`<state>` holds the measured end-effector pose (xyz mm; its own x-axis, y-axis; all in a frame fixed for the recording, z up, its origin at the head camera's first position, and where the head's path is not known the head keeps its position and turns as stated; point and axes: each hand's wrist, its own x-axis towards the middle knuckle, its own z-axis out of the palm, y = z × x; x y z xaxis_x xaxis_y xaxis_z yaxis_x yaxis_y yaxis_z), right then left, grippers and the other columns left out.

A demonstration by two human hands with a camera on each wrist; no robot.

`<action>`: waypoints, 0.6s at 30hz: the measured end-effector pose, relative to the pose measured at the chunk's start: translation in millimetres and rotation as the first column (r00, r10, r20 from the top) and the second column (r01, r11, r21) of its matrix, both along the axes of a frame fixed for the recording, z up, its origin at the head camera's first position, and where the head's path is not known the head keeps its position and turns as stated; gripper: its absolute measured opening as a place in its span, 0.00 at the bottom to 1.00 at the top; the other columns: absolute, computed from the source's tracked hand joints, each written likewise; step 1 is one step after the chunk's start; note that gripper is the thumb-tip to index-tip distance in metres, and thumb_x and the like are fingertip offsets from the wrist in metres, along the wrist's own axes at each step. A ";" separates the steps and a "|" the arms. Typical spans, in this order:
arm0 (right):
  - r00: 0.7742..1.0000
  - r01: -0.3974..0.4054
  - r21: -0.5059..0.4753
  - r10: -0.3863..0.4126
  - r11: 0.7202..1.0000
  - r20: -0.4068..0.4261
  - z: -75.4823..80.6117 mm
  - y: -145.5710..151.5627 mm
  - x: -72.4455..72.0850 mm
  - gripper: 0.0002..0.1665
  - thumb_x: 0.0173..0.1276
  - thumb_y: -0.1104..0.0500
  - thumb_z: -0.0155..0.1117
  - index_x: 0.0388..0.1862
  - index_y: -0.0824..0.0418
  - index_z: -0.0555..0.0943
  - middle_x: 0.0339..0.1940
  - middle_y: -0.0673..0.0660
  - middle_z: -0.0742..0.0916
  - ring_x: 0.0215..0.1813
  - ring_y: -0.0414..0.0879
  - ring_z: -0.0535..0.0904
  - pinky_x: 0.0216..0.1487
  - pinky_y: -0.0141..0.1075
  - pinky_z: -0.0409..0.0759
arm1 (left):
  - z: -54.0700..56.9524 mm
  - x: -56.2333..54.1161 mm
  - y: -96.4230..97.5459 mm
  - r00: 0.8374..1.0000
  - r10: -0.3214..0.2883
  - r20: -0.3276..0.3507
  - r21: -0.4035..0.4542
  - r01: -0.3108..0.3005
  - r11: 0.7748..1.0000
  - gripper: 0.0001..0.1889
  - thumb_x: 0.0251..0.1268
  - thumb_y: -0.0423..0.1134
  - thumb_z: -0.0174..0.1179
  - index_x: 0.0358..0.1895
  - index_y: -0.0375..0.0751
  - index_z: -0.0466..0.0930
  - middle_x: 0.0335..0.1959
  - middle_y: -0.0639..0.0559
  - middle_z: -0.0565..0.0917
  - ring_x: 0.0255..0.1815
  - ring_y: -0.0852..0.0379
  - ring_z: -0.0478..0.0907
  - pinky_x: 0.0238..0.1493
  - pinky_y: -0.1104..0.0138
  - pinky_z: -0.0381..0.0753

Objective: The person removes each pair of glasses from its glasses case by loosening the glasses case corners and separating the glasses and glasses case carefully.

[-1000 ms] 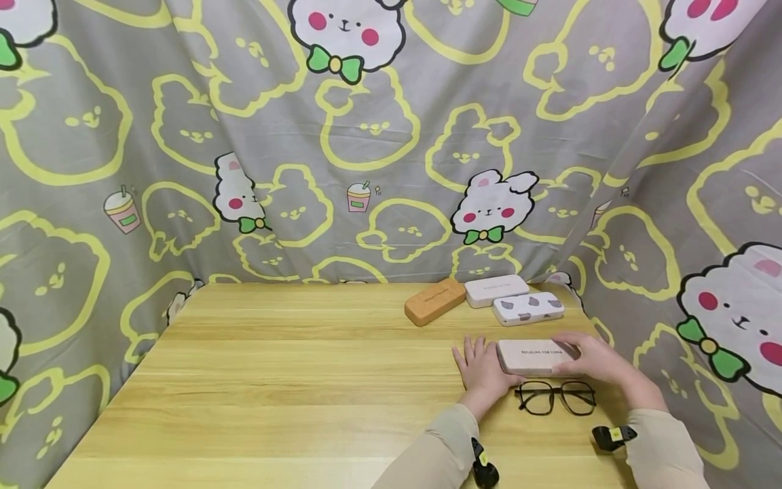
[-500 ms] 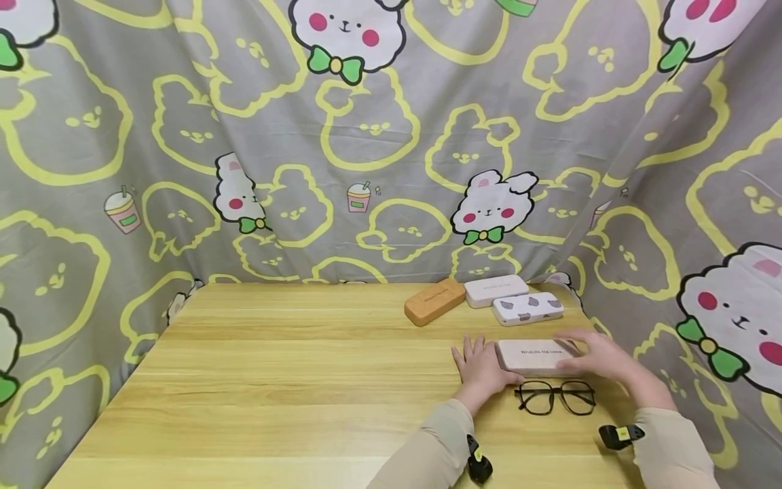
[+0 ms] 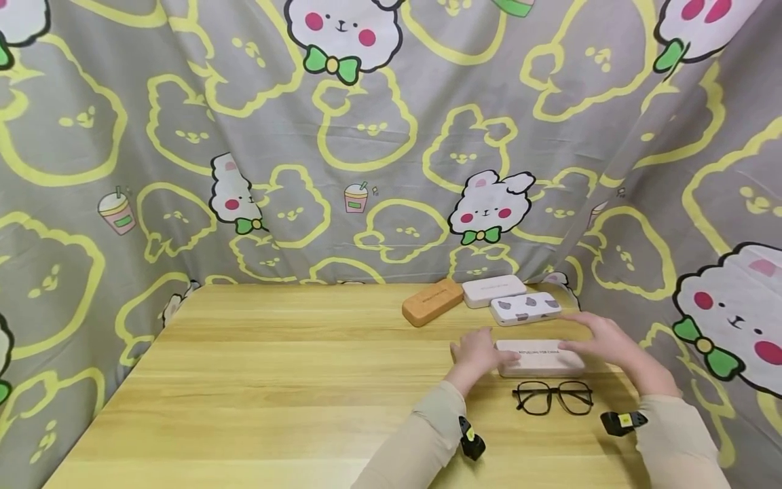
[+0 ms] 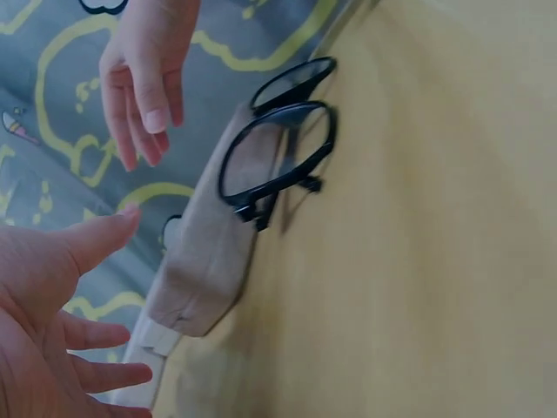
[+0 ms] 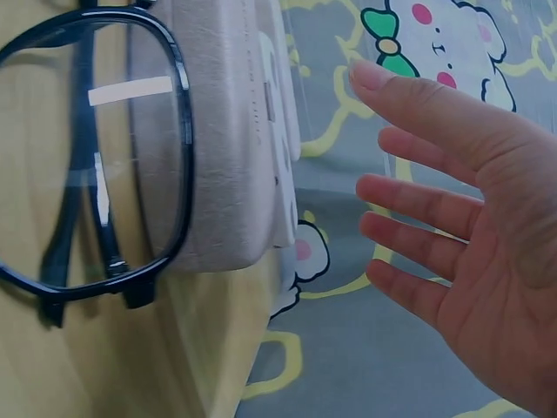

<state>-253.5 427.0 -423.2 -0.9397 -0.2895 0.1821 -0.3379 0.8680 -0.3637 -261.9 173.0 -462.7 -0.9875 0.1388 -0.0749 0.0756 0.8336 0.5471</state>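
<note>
A pale beige glasses case [image 3: 540, 367] with lettering on its lid lies closed on the table. My left hand [image 3: 478, 354] hovers at its left end, thumb over the lid. In the left wrist view the fingers of that hand [image 4: 52, 322] are spread and hold nothing. Above the right end is my right hand [image 3: 611, 343]. The right wrist view shows this hand [image 5: 470, 209] with its fingers apart, not touching the case [image 5: 213, 148]. Black-framed glasses [image 3: 552, 389] lie in front of the case, lenses upright.
Behind the beige case lie an orange case [image 3: 432, 303], a white case [image 3: 494, 291] and a white case with grey patches [image 3: 526, 308]. The wooden table [image 3: 275, 380] extends to the left. A patterned curtain [image 3: 366, 156] hangs along its back and sides.
Both hands have come up off the beige case, the right one slightly up and to the right. The case and the glasses stay in place on the table.
</note>
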 end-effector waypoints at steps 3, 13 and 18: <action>1.000 0.014 0.015 -0.014 1.000 -0.001 4.7 -0.3 -4.5 0.42 0.57 0.46 0.74 0.64 0.68 0.74 0.60 0.76 0.78 0.61 0.75 0.71 0.59 0.68 0.69 | 5.7 -6.5 -0.4 1.000 0.004 -0.006 -0.012 -0.004 1.000 0.44 0.42 0.74 0.65 0.66 0.61 0.72 0.59 0.58 0.81 0.59 0.50 0.77 0.59 0.55 0.71; 0.999 0.021 0.040 -0.023 0.999 0.046 21.8 2.4 -27.0 0.44 0.61 0.47 0.71 0.69 0.67 0.68 0.67 0.76 0.71 0.66 0.75 0.66 0.62 0.68 0.66 | 16.2 -30.4 3.8 0.998 0.000 -0.058 0.014 0.001 1.000 0.45 0.46 0.75 0.62 0.69 0.60 0.69 0.64 0.55 0.78 0.63 0.48 0.75 0.65 0.49 0.69; 0.999 0.002 0.052 -0.005 0.999 0.049 26.4 4.1 -41.9 0.44 0.60 0.49 0.72 0.70 0.67 0.67 0.68 0.76 0.70 0.67 0.74 0.64 0.64 0.68 0.64 | 14.5 -43.1 5.4 0.995 -0.002 -0.095 0.001 0.002 1.000 0.43 0.48 0.73 0.63 0.68 0.57 0.71 0.62 0.54 0.80 0.62 0.47 0.76 0.66 0.46 0.68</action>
